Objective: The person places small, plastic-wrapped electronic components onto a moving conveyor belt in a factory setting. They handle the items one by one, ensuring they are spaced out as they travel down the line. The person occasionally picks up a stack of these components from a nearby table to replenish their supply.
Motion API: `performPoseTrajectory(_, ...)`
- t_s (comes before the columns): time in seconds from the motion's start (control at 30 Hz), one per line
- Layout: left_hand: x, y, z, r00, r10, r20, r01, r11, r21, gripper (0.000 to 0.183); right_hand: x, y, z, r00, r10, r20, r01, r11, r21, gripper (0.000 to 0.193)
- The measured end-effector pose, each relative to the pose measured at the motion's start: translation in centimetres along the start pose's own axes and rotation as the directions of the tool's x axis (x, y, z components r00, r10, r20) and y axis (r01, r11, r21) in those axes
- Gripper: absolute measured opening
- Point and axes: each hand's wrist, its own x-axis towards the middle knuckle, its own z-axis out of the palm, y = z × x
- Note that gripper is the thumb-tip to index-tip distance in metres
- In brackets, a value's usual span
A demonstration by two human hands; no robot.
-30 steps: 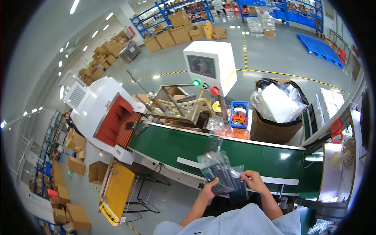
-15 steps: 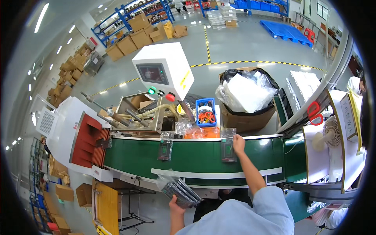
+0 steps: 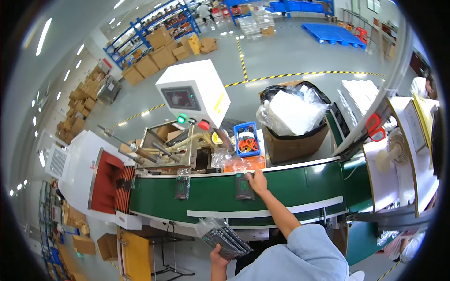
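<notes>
My left hand (image 3: 216, 256) is closed around a stack of dark flat items in transparent plastic bags (image 3: 226, 240), held off the near side of the green conveyor belt (image 3: 300, 185). On the belt, my right hand (image 3: 258, 181) has its fingers at the upper right edge of one bagged dark flat item (image 3: 243, 188) and appears to grip it. A similar bagged item (image 3: 182, 186) lies farther left on the belt, apart from both hands. Another dark piece (image 3: 124, 184) rests on the reddish rollers at the mouth of a white machine (image 3: 77, 171).
A white control box (image 3: 193, 89) with a screen and buttons rises behind the belt. Near it sit a blue basket (image 3: 247, 139) and an orange bag (image 3: 244, 164). A lined carton (image 3: 294, 147) stands behind the belt; a white rail (image 3: 265, 207) runs along the near edge.
My right hand and the bagged item at it have moved left. The other bagged item on the belt has also shifted left. The stack stays in my left hand; the whole view has tilted slightly.
</notes>
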Motion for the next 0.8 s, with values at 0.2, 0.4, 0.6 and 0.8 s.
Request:
performPoseTrajectory(0.2,4.5,-1.1,-4.1,0.961,-0.276,-0.034,0.278,0.955,0.106,0.057,-12.4,-1.8,-9.5,0.813,-0.080,0.577,-0.321,0.765,0.558,0.036)
performPoseTrajectory(0.4,12.7,-19.5,10.7,0.665,-0.747,-0.001,0.717,0.638,0.280,0.046,-32.3,2.4,-30.8,0.977,0.159,-0.143,-0.090,0.911,0.402,0.028)
performPoseTrajectory(0.6,6.6,-29.8,22.4,0.540,-0.836,0.093,0.686,0.501,0.527,0.053,-41.0,6.2,-41.4,0.810,0.155,-0.566,-0.109,0.987,0.115,0.026)
performPoseTrajectory(0.8,6.8,-33.4,22.4,-0.056,-0.695,0.717,0.682,0.498,0.535,0.048,-44.0,8.1,-48.9,0.692,0.165,-0.703,-0.065,0.984,0.167,0.022)
